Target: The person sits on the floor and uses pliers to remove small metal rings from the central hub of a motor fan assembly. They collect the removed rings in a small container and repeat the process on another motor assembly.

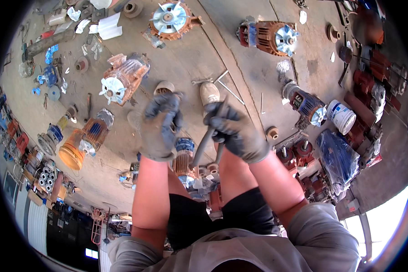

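In the head view, the floor (190, 59) is grey concrete, in a workshop; motors (131, 75) lie spread on it, and a white bucket (341, 116) is at the right. The gloved right hand (240, 133) is closed around a dark long-handled tool (203, 147), which reaches out below the fingers. The gloved left hand (161, 127) has curled fingers; whether it holds something, I cannot tell. The tool is to its right, near it.

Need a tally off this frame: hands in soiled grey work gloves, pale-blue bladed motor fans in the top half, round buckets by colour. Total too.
Gloved hands, left hand and right hand: 2
Pale-blue bladed motor fans: 4
Round white bucket: 1
Round orange bucket: 1
Total: 8
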A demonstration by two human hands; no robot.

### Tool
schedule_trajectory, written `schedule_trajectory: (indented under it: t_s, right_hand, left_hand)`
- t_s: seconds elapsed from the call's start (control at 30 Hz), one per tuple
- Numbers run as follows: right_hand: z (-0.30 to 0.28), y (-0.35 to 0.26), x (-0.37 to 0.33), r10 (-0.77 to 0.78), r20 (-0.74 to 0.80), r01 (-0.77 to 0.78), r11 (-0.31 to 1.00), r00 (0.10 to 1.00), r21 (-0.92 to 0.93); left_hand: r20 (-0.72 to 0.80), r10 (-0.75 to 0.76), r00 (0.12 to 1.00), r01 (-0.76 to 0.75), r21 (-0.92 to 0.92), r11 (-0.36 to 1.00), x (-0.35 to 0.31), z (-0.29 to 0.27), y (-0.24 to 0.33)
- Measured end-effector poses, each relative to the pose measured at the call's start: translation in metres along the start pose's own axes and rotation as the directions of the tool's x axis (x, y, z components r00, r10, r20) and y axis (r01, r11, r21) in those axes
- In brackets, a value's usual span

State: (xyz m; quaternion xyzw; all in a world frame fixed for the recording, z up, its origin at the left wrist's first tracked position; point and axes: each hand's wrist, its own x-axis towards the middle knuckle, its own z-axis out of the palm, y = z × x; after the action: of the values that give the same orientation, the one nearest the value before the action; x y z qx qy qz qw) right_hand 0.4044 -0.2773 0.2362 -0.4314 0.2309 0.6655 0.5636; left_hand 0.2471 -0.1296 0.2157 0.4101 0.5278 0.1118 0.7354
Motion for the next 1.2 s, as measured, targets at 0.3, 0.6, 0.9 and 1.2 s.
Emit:
schedule_trajectory:
  t_s: [0.3, 0.6, 0.9, 1.2]
  right_hand:
    - [-0.027, -0.022, -0.083, 0.063, 0.324, -0.047, 0.997, 0.944, -0.056]
    - [0.011, 0.011, -0.062, 0.073, 0.215, -0.126, 0.962, 0.974, 0.242]
    - [0.067, -0.003, 0.055, 0.021, 0.078, -0.045, 0.949, 0.997, 0.312]
    - [0.088, -0.038, 0.168, -0.006, -0.017, 0.002, 0.985, 1.0, -0.173]
  left_hand:
    - [-0.13, -0.073, 0.989, 0.022, -0.359, 0.933, -0.001, -0.04, 0.038]
    - [0.01, -0.126, 0.992, 0.122, -0.339, 0.933, 0.043, -0.044, 0.05]
    - [0.01, -0.276, 0.961, 0.272, -0.196, 0.942, 0.126, -0.025, 0.03]
    - [-0.176, -0.149, 0.973, 0.133, -0.102, 0.986, 0.182, -0.019, 0.033]
